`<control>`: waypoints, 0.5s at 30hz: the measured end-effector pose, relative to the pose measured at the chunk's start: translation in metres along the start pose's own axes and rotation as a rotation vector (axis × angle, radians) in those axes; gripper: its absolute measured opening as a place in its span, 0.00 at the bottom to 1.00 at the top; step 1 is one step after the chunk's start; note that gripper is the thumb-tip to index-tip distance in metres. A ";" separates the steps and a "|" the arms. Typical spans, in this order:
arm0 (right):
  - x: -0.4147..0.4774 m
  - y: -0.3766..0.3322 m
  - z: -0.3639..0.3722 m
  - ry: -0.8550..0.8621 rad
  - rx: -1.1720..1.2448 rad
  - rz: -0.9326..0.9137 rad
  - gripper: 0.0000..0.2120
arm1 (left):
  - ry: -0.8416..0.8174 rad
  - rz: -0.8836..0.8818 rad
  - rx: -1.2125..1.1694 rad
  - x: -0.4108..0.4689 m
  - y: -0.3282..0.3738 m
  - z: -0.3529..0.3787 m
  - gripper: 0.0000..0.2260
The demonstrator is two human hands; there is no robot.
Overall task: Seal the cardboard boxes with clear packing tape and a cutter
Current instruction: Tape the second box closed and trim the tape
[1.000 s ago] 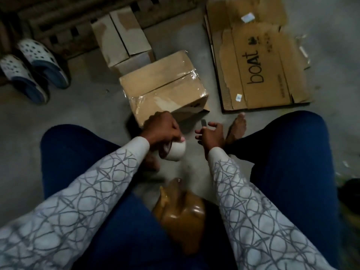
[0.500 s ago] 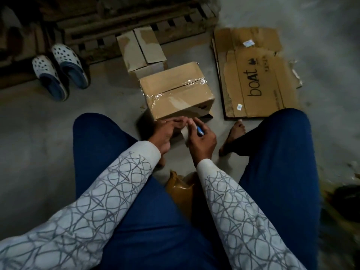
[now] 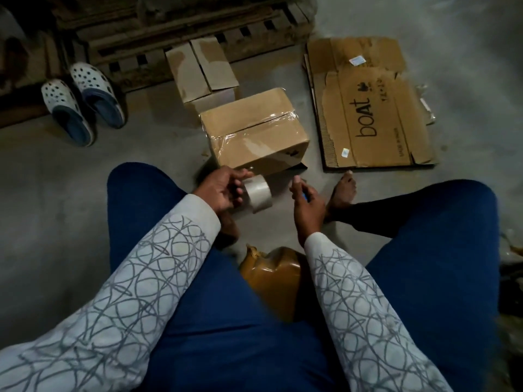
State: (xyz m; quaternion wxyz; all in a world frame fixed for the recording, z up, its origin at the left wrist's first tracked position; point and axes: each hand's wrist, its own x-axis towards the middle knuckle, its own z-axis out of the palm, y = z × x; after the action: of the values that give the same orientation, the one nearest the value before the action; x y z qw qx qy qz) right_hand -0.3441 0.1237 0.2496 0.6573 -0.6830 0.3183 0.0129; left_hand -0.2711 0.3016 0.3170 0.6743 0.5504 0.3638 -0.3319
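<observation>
A brown cardboard box (image 3: 254, 128) wrapped with clear tape sits on the floor just in front of my hands. My left hand (image 3: 222, 190) grips a roll of clear packing tape (image 3: 258, 193) just below the box's near edge. My right hand (image 3: 307, 202) is curled around a small blue cutter (image 3: 304, 196), of which only a sliver shows. A gap of floor separates the two hands. A second, smaller box (image 3: 202, 67) with closed flaps stands behind the first.
Flattened cardboard printed "boat" (image 3: 373, 114) lies to the right. A pair of white and blue clogs (image 3: 82, 101) sits at the left by a wooden pallet (image 3: 175, 32). A brown plastic-wrapped bundle (image 3: 273, 278) lies between my knees. My bare foot (image 3: 343, 190) rests right of my hand.
My hands were together at the box's near edge half a second ago; now they have drawn apart, the left holding the tape roll in plain view.
</observation>
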 end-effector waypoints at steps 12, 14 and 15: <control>0.046 0.050 -0.007 -0.058 -0.277 0.329 0.22 | 0.438 0.134 -0.272 0.067 0.004 -0.034 0.17; 0.051 0.029 0.007 -0.121 -0.272 0.301 0.16 | 0.504 0.172 -0.262 0.085 0.012 -0.035 0.16; 0.056 0.019 0.012 -0.164 -0.271 0.255 0.14 | 0.536 0.189 -0.253 0.094 0.016 -0.037 0.14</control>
State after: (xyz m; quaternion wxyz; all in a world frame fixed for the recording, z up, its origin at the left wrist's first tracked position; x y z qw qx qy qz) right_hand -0.3031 0.1123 0.2061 0.5761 -0.7160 0.3431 0.1943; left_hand -0.2141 0.3367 0.2396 0.6452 0.5615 0.5143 -0.0628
